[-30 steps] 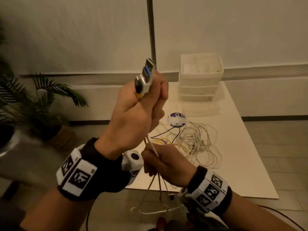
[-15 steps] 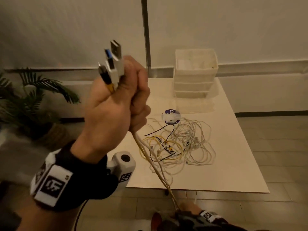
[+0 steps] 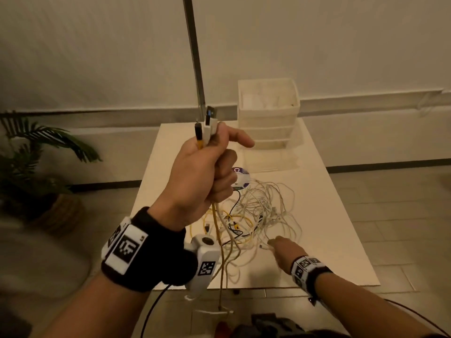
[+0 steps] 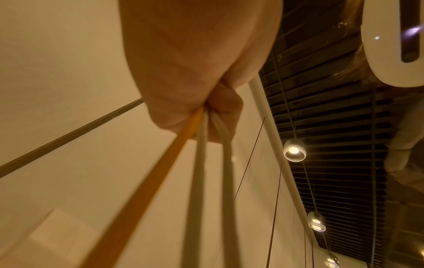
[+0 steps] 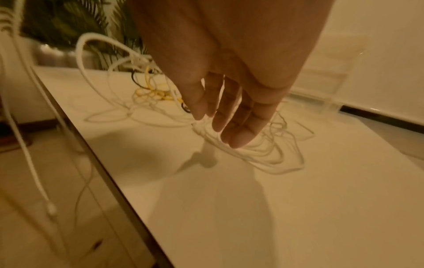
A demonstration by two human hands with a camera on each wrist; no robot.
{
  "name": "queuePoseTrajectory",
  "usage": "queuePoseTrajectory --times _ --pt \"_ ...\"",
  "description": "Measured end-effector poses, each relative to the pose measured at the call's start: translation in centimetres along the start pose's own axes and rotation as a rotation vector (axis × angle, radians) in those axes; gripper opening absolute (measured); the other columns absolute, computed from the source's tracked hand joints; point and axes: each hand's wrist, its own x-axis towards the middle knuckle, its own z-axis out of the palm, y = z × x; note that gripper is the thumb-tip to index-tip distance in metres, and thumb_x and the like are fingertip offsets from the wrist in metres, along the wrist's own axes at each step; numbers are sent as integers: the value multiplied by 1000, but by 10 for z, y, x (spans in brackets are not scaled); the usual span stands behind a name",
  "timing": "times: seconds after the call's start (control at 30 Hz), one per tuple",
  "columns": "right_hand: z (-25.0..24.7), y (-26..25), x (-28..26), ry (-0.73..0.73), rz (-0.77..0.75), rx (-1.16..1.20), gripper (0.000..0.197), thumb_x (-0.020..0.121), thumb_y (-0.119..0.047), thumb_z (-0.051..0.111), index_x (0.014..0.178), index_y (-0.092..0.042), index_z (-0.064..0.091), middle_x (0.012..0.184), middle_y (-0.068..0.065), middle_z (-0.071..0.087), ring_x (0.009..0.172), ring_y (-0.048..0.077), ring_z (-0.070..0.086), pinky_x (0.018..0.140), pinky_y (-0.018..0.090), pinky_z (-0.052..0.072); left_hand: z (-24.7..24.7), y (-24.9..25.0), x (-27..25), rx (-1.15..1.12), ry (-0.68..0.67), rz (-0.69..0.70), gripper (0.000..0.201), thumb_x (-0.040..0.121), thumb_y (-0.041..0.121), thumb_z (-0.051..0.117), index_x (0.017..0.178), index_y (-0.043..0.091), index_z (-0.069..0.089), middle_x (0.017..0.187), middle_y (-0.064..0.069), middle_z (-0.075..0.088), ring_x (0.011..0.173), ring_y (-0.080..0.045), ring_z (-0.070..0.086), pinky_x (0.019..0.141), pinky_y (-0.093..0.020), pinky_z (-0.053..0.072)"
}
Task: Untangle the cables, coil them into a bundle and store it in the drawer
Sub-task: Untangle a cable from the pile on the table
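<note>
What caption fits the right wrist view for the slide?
Right hand, fingers straight, reaching down to white cable loops tangled on the white table.

A second ago the right hand (image 3: 284, 250) was closed round the hanging cables just below the left hand (image 3: 207, 176); half a second ago it had slid down them to the bottom of the head view. Now it has let them go and reaches with fingers (image 5: 238, 127) straight to the near edge of the cable tangle (image 3: 263, 215) on the surface (image 3: 341, 240). The left hand, lifted up and to the left midway, has come down nearer the centre, forefinger now stretched out.
</note>
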Motion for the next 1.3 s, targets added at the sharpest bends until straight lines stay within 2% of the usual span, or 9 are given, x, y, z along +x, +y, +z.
queuePoseTrajectory --times 0.13,0.3,0.43,0.57,0.73,0.97,1.1,1.17,1.3 --pt "25 -11 11 69 -5 -135 49 89 -5 46 136 -15 38 131 10 44 114 32 50 85 41 48 2 7 8 9 20 19 38 102 40 37 98 14 65 58 -1 14 45 -13 7 41 -21 11" --pt "37 -5 11 100 -71 -171 35 93 -11 45 128 -13 46 130 9 48 119 30 44 92 37 39 -5 10 19 -71 51 21 39 91 46 44 107 14 58 57 2 16 42 -9 11 38 -17 14" --pt "-27 1 -2 344 -62 634 15 99 -18 39 94 -22 51 90 7 59 82 29 59 73 33 46 -10 5 31 -54 47 -27 48 95 49 40 112 11 62 57 3 18 42 -8 12 39 -16 15" --pt "-137 -10 -34 568 -72 1202 13 103 -20 37 100 -15 49 60 10 50 47 21 47 48 32 44 -2 -7 50 4 39 -47 52 101 48 36 109 9 69 66 -2 23 46 -10 14 41 -16 15" --pt "-219 -49 -67 359 -311 1814 25 94 6 36 102 -2 58 65 8 52 56 16 37 56 30 28 12 -16 74 -4 40 -45 51 102 45 37 113 7 69 77 -8 16 53 -15 7 41 -18 13" --pt "-255 -96 -88 609 -487 1665 24 85 9 57 104 -2 68 94 13 72 72 20 65 65 26 54 25 -28 84 19 68 -34 39 99 42 47 112 13 71 64 1 49 43 -7 32 38 -17 21" --pt "-263 -104 -83 758 -444 1505 19 76 13 68 88 -1 68 90 15 74 84 32 71 71 42 60 25 -31 81 91 65 47 25 92 38 60 83 22 77 62 -11 39 45 -11 29 42 -20 20" --pt "-263 -110 -81 767 -443 1410 24 76 15 65 90 -4 71 85 11 75 81 28 72 69 40 60 22 -33 82 111 116 63 29 94 37 61 74 20 75 57 -12 46 45 -13 34 42 -21 22" --pt "-257 -121 -81 796 -427 1297 27 78 5 69 94 -16 66 77 4 74 70 20 71 59 33 58 19 -34 84 124 134 63 49 94 48 47 102 8 74 81 -19 72 63 -26 67 52 -24 46"
